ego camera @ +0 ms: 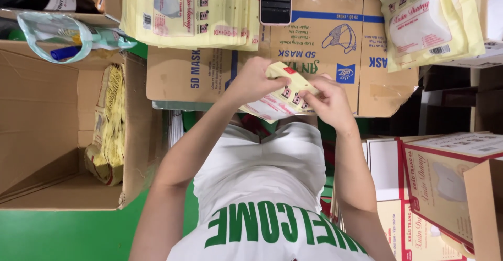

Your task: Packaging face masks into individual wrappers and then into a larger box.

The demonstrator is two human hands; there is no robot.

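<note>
Big open carton point(57, 135) at left holds pouches; flat cardboard point(325, 41) lies ahead. My left hand point(257, 83) and right hand point(330, 104) both pinch one yellow pouch point(285, 91) above it. I judge a loose pinch could drop it.

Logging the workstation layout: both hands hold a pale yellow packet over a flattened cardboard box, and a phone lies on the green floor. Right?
One slip: the phone lies not on the floor but on the flattened cardboard box, beside a stack of packets. The head view shows it. The left hand and right hand do hold the pale yellow packet.
</note>
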